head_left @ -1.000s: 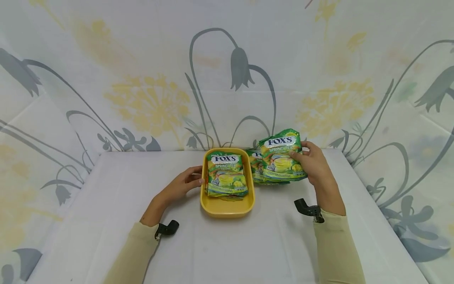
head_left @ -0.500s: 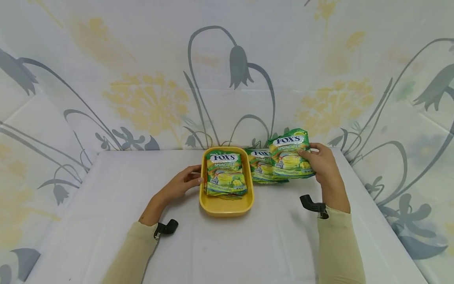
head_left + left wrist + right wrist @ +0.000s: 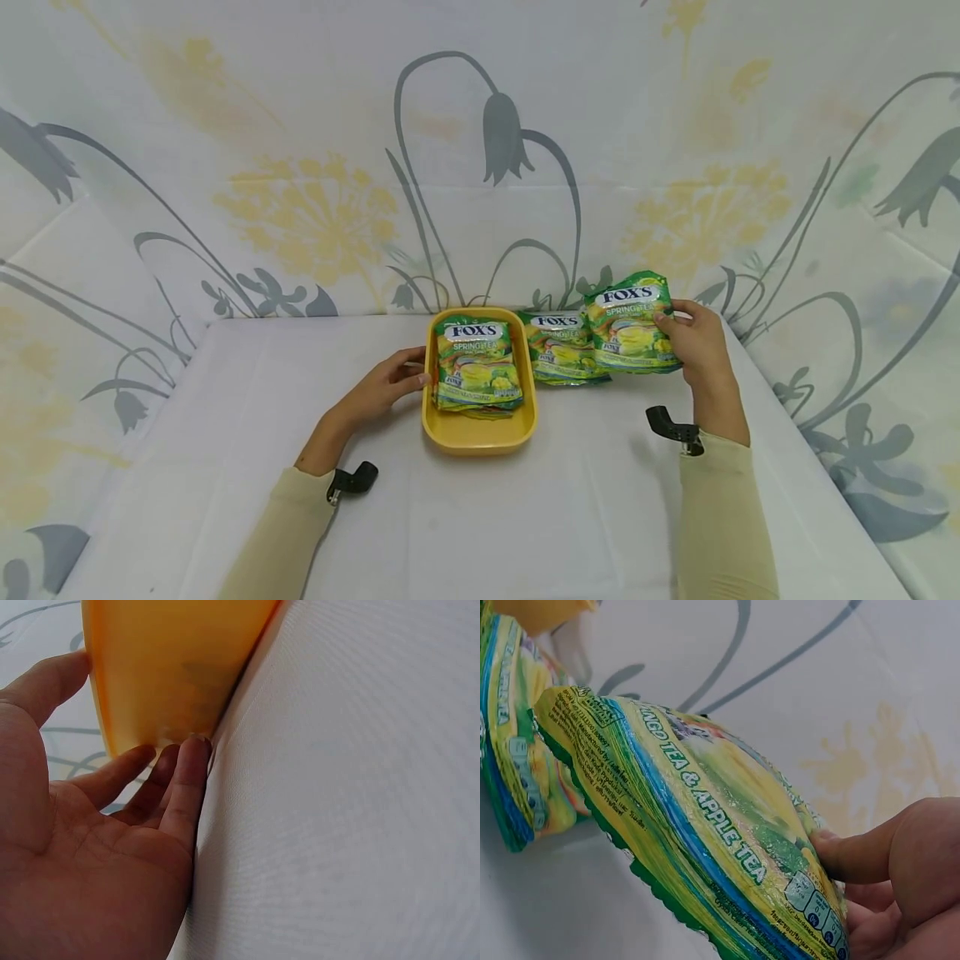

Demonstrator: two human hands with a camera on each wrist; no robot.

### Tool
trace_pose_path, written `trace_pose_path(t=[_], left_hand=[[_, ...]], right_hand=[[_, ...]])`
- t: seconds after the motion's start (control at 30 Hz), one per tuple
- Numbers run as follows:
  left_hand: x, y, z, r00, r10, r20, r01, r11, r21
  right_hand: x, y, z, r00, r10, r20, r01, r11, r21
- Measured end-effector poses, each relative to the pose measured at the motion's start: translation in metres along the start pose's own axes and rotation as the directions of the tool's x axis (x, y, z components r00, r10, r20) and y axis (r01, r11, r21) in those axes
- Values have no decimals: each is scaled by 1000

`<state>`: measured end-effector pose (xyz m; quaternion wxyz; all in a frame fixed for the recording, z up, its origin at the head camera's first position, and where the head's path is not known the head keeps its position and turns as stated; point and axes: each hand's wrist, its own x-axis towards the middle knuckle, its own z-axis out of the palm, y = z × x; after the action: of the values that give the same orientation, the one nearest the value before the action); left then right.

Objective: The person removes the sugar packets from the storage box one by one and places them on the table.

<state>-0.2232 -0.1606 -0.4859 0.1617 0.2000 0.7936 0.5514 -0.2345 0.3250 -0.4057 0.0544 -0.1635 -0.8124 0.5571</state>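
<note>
My right hand [image 3: 699, 340] pinches a green Fox's Spring Tea candy bag [image 3: 632, 329] at its right edge, with the thumb on the printed front. In the right wrist view that candy bag [image 3: 697, 810] is tilted. Its left side overlaps another green candy bag [image 3: 557, 348] lying beside the tray. My left hand [image 3: 387, 385] is at the left side of a yellow plastic tray [image 3: 480, 443]. In the left wrist view its fairly straight fingers [image 3: 184, 787] touch the tray's outer wall, low by the cloth. Stacked candy bags [image 3: 477, 367] lie inside the tray, toward its far end.
A white cloth [image 3: 480, 533] covers the table. Behind it and at both sides hangs a flower-printed fabric [image 3: 480, 242], close to the tray's far end. Black wrist cameras [image 3: 354, 479] sit on both sleeves.
My right hand has moved right with the candy bag, uncovering more of the bag beside the tray. My left hand stays at the tray.
</note>
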Motion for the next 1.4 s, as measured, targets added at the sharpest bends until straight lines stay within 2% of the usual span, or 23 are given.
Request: trace_pose_path(t=[0.23,0.57,0.8,1.03,1.13,1.4], left_hand=[[0,1,0,1000,11,4,-11,1000,-4],[-1,1,0,1000,2,0,-2,1000,-6],[-1,2,0,1000,7,5,-7,1000,-16],[-2,1,1,1000,-8,0,8,1000,-17],[-2,1,0,1000,-10,2,10,1000,-18],[-1,3,0,1000,0,7,0,1000,-15]], right_hand=[[9,14,-6,997,49,-54,-50,999,-4],[16,30,-12,994,84,-63,-84,996,2],[22,40,-15,994,76,-79,-77,997,-12],[30,53,-8,987,81,-138,-85,996,-22],[32,59,-5,983,60,-173,-72,995,-63],[31,64,1,968,-55,-243,3,978,-209]])
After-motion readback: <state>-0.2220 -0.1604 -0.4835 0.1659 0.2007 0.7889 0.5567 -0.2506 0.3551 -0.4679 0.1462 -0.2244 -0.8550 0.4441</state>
